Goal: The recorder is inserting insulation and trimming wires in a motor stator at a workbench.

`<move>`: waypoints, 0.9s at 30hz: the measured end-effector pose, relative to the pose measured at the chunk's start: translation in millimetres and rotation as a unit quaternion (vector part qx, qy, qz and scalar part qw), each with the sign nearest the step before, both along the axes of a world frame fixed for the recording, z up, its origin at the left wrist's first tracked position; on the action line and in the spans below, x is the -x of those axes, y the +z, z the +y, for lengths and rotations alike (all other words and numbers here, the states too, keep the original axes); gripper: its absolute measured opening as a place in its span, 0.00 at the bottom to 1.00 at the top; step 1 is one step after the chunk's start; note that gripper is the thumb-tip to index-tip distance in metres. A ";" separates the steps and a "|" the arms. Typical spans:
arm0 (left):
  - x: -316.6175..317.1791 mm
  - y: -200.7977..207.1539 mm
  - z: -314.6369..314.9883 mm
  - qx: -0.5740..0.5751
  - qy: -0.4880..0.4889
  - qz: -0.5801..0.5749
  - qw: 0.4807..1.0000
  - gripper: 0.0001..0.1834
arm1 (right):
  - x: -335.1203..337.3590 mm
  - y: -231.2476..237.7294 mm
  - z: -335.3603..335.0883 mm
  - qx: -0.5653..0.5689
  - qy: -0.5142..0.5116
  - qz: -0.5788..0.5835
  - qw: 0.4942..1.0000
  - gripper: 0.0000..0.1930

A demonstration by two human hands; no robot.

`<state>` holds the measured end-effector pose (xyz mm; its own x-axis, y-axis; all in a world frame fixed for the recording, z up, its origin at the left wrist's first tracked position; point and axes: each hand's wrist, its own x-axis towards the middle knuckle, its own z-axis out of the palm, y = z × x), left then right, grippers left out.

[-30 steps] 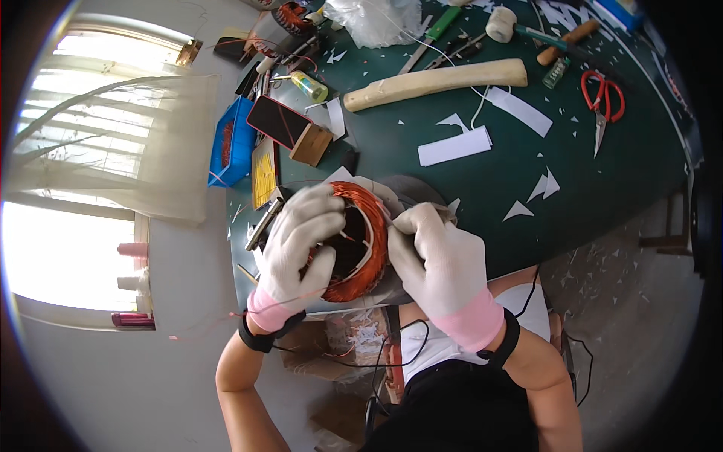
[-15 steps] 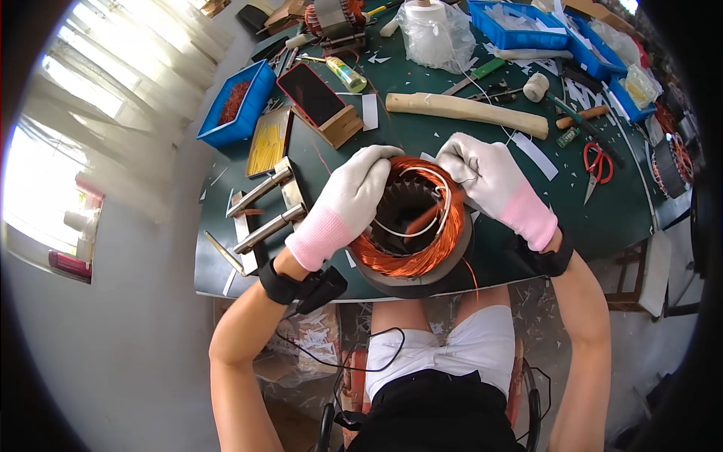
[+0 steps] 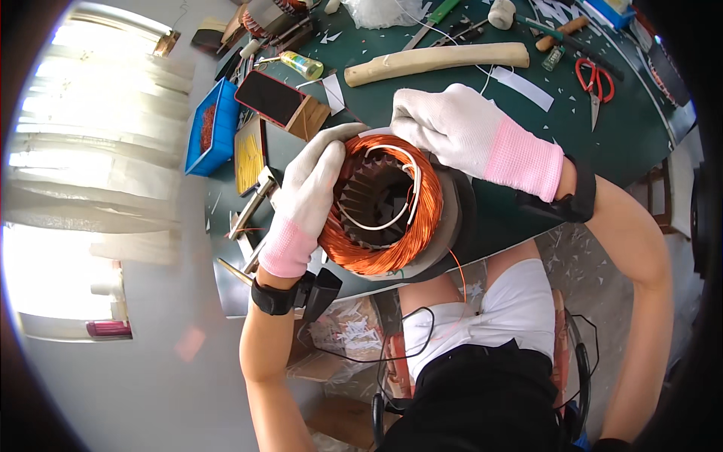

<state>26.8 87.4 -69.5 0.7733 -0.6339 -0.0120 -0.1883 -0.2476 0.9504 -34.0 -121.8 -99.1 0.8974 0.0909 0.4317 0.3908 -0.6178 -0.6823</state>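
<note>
A motor stator (image 3: 380, 197) stands at the table's near edge, topped by a thick ring of copper winding (image 3: 410, 245). A white sleeved lead (image 3: 416, 177) curves inside the ring. My left hand (image 3: 310, 175), in a white glove with a pink cuff, wraps the ring's left side, its fingers close together and the thumb hidden. Above the far right part of the ring, my right hand (image 3: 452, 124), gloved alike, is closed with curled fingers; what they grip is hidden. A loose copper wire (image 3: 461, 275) hangs from the stator's near right side.
Beyond the hands lies a pale wooden stick (image 3: 437, 63). Red-handled scissors (image 3: 595, 87) and a mallet (image 3: 503, 13) are at the far right. To the left are a phone (image 3: 269, 98) on a wooden stand, a yellow-filled tray (image 3: 249, 157), a blue bin (image 3: 213, 128) and a metal frame (image 3: 252, 207).
The view has turned, shifting the table's things. My right hand has moved a little left and farther over the ring's far side. My left hand stays at the ring, its fingers more stretched along it.
</note>
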 end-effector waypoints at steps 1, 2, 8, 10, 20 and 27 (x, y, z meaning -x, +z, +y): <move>-0.6 1.3 -0.1 -0.010 -0.001 -0.003 1.000 0.19 | -4.8 -3.1 1.2 -0.010 -0.001 -0.003 1.000 0.09; -0.8 1.8 -2.1 -0.002 0.002 0.006 1.000 0.19 | -12.0 -5.9 1.2 -0.010 0.028 -0.052 0.998 0.10; -5.6 -5.4 -3.3 0.036 0.020 0.076 0.996 0.20 | -29.0 -0.8 -6.2 0.072 0.096 -0.090 0.989 0.09; -4.6 -4.3 -0.9 0.023 0.019 0.051 0.998 0.21 | -22.7 0.9 -7.0 0.104 0.079 -0.110 0.985 0.08; -13.1 -7.9 0.4 0.042 0.026 0.073 0.996 0.19 | -29.2 5.9 4.1 0.176 0.068 -0.110 0.976 0.10; -10.8 -2.0 -6.7 0.021 -0.002 0.077 0.997 0.16 | -8.1 -5.6 -4.0 0.071 0.032 -0.078 0.994 0.08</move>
